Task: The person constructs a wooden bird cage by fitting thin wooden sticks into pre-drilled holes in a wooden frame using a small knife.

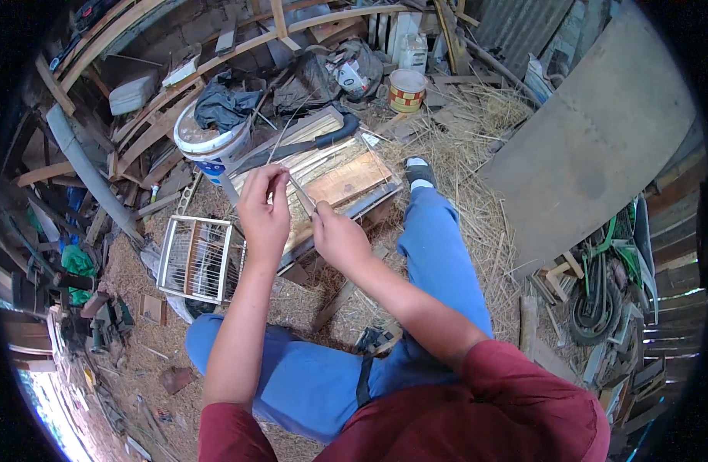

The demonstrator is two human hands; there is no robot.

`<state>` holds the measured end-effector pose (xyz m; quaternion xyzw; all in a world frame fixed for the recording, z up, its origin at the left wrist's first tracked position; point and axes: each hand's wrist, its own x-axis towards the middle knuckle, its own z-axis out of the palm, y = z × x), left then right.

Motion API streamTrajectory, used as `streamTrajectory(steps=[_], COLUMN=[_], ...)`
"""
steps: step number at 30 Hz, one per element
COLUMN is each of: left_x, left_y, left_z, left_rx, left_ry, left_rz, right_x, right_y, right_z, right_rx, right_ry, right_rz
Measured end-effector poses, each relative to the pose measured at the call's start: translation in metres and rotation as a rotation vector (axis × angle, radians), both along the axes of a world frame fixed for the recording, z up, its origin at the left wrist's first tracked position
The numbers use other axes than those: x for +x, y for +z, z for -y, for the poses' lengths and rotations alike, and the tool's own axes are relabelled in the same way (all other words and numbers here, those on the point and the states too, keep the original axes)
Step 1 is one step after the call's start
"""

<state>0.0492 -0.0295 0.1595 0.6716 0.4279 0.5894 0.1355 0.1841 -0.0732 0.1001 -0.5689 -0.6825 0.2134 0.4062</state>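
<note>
My left hand (264, 208) is closed in a pinch on the upper end of a thin pale strip (300, 192), which looks like wood. My right hand (341, 242) grips the strip's lower end. Behind them lies a bench topped with split pale wood and a board (350, 178), with a long dark-handled tool (327, 138) across it; I cannot make out its exact kind. Beside my left forearm stands a small cage of thin bars in a white frame (196, 258).
A white bucket with dark plastic (208, 158) stands beyond the cage, near a red-and-yellow bucket (406, 96). Piled timber (150, 131) lines the back left. A large panel (589, 162) leans at the right above a green wheeled object (600, 285). My legs frame the bench's near side.
</note>
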Motion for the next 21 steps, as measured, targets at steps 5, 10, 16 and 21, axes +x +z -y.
streamTrajectory(steps=[5,10,16,21], left_x=[-0.011,-0.007,-0.01,0.0], left_y=[-0.005,-0.011,-0.015,-0.008], left_z=[0.0,0.0,0.003,0.011], left_rx=[-0.064,-0.123,-0.161,-0.11], left_ry=[0.04,-0.059,-0.055,-0.045], left_rz=[0.042,0.166,0.219,0.112], right_x=[-0.009,-0.007,-0.014,0.006], right_y=[0.014,0.009,0.016,-0.039], right_z=[0.003,0.001,0.004,-0.012], right_rx=[-0.054,-0.064,-0.005,-0.299], right_ry=[-0.008,-0.037,-0.025,-0.043], right_rz=[0.038,0.092,0.056,0.172])
